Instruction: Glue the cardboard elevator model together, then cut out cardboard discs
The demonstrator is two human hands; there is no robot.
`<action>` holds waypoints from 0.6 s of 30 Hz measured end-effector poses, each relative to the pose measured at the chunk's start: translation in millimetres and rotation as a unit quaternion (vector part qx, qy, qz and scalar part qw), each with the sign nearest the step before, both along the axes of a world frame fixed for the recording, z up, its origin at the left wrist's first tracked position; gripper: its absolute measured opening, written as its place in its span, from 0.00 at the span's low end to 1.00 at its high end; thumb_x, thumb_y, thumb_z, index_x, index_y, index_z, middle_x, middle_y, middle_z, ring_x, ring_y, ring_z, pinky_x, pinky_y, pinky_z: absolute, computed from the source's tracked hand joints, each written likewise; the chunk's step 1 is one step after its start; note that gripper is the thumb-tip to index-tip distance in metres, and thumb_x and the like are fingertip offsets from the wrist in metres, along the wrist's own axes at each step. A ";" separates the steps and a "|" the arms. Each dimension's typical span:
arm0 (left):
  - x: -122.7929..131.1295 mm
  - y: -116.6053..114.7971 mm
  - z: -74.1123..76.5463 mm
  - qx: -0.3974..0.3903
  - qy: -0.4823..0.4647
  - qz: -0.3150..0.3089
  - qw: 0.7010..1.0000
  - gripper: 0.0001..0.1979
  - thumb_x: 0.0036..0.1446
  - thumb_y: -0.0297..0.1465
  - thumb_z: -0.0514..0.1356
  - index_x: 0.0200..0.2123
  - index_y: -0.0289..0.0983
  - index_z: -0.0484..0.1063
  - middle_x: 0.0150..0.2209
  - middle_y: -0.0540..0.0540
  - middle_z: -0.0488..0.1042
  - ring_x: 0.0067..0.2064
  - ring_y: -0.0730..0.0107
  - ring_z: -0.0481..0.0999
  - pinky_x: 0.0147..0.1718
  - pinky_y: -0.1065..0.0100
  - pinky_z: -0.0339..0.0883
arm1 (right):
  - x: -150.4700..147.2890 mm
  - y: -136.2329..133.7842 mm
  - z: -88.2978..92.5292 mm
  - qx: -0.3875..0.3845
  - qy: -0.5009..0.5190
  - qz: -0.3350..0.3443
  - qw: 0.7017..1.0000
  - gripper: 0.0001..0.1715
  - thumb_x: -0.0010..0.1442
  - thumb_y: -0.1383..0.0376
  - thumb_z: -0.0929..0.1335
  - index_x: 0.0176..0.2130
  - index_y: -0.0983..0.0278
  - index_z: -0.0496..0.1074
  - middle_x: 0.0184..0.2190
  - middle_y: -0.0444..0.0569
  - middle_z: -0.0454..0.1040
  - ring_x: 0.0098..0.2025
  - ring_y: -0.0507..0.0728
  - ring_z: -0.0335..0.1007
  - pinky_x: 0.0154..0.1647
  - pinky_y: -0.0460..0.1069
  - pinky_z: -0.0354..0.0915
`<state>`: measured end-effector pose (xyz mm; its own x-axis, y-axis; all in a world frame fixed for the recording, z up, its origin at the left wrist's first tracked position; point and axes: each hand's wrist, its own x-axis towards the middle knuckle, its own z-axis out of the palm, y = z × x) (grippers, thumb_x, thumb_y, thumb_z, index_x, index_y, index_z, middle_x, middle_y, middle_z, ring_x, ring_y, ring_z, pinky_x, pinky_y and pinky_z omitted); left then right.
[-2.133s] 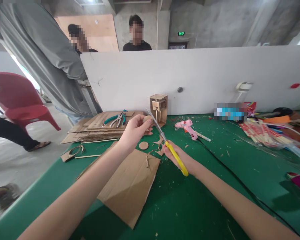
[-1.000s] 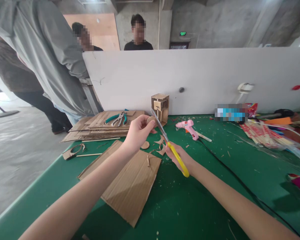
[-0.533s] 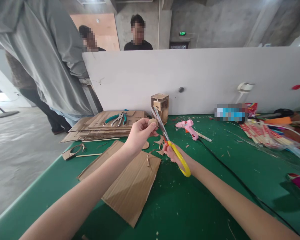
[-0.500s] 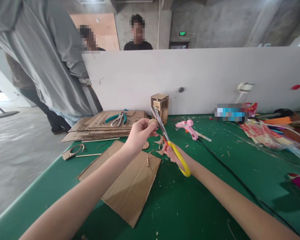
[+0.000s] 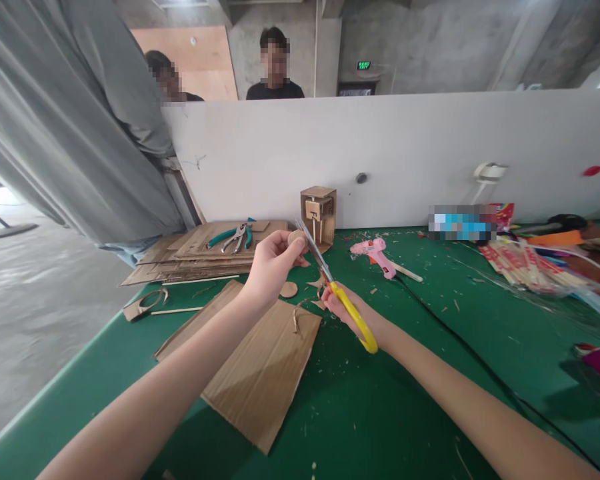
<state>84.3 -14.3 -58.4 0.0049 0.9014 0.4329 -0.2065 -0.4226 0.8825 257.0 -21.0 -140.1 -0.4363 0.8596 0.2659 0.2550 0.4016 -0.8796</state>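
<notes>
Between thumb and fingers, my left hand (image 5: 276,261) pinches a small round cardboard disc (image 5: 297,237). My right hand (image 5: 353,312) grips yellow-handled scissors (image 5: 353,313), whose blades point up and left, close together along the disc's right edge. Whether the blades touch the disc I cannot tell. Under my hands lie a second cardboard disc (image 5: 289,289), curled cardboard scraps (image 5: 317,287) and a large flat cardboard sheet (image 5: 265,367). Behind the blades a small cardboard box (image 5: 319,212) stands upright with a cardboard piece and sticks inside.
Stacked cardboard (image 5: 180,257) carries teal-handled pliers (image 5: 235,237) at the left. A pink glue gun (image 5: 375,253) trails its black cord (image 5: 450,333) across the green table (image 5: 380,413). Packaged sticks (image 5: 525,267) lie right. A white board (image 5: 405,147) borders the back; a person in grey (image 5: 120,120) stands left.
My left hand and the disc have shifted slightly left. The scissor blades have come closer together. At the left, the person in grey has leaned, and the sleeve and clothing have moved.
</notes>
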 end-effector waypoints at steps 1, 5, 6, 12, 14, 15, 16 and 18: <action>-0.2 0.1 -0.2 0.004 0.003 0.000 1.000 0.10 0.53 0.34 0.63 0.29 0.34 0.68 0.26 0.52 0.70 0.25 0.80 0.70 0.28 0.75 0.67 | 0.0 -0.7 1.0 -0.004 -0.002 0.002 1.000 0.33 0.55 0.34 0.57 0.33 0.60 0.59 0.28 0.44 0.60 0.28 0.53 0.59 0.31 0.50 0.62; -1.0 0.7 -0.1 0.013 0.017 0.003 1.000 0.09 0.54 0.33 0.63 0.29 0.34 0.68 0.26 0.52 0.70 0.26 0.80 0.70 0.28 0.75 0.67 | 0.6 -2.8 4.5 -0.016 0.001 0.003 1.000 0.32 0.56 0.35 0.57 0.34 0.60 0.59 0.27 0.42 0.59 0.27 0.52 0.58 0.29 0.49 0.62; -1.0 0.8 0.1 0.016 0.022 0.005 1.000 0.09 0.54 0.33 0.63 0.29 0.34 0.68 0.25 0.52 0.70 0.26 0.79 0.71 0.28 0.75 0.67 | 1.1 -3.2 5.2 -0.013 0.000 0.001 1.000 0.32 0.56 0.35 0.58 0.34 0.60 0.59 0.27 0.43 0.60 0.27 0.53 0.59 0.29 0.50 0.63; -1.0 0.4 1.7 0.036 0.050 0.009 0.998 0.08 0.54 0.32 0.62 0.28 0.35 0.67 0.24 0.52 0.70 0.26 0.78 0.70 0.28 0.74 0.68 | 4.7 -5.4 10.1 0.010 -0.014 -0.012 1.000 0.31 0.58 0.36 0.57 0.31 0.60 0.63 0.25 0.46 0.63 0.28 0.56 0.62 0.28 0.50 0.65; -1.6 0.3 1.9 0.043 0.056 -0.001 0.997 0.08 0.54 0.33 0.62 0.28 0.35 0.67 0.25 0.51 0.71 0.27 0.78 0.70 0.29 0.74 0.68 | 5.2 -6.2 11.8 0.016 -0.014 -0.010 1.000 0.32 0.58 0.36 0.57 0.30 0.60 0.63 0.25 0.46 0.63 0.28 0.56 0.63 0.26 0.50 0.64; -2.0 0.2 2.2 0.046 0.060 -0.003 0.997 0.08 0.55 0.33 0.62 0.28 0.35 0.68 0.25 0.51 0.71 0.27 0.78 0.70 0.29 0.73 0.68 | 5.5 -6.5 12.5 0.020 -0.014 -0.007 1.000 0.32 0.58 0.36 0.56 0.29 0.60 0.63 0.25 0.46 0.63 0.27 0.56 0.63 0.25 0.50 0.64; -2.3 -0.2 2.6 0.048 0.064 -0.003 0.997 0.08 0.55 0.33 0.62 0.28 0.35 0.68 0.25 0.51 0.71 0.27 0.78 0.70 0.30 0.73 0.68 | 5.7 -6.7 13.1 0.023 -0.016 -0.005 1.000 0.32 0.58 0.36 0.56 0.29 0.60 0.63 0.25 0.46 0.63 0.27 0.56 0.63 0.24 0.50 0.64; -2.4 -1.2 3.7 0.050 0.068 0.000 0.996 0.09 0.55 0.33 0.62 0.27 0.35 0.68 0.25 0.51 0.71 0.27 0.77 0.71 0.30 0.73 0.68 | 6.3 -6.6 13.6 0.026 -0.022 -0.002 0.999 0.33 0.58 0.36 0.56 0.27 0.60 0.62 0.24 0.46 0.63 0.27 0.56 0.63 0.23 0.49 0.63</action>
<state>81.9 -15.6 -54.7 0.0706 0.8542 0.5151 -0.0873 -0.5091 0.8563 263.3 -27.6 -126.5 -0.4443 0.8471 0.2914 0.2949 0.4455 -0.8453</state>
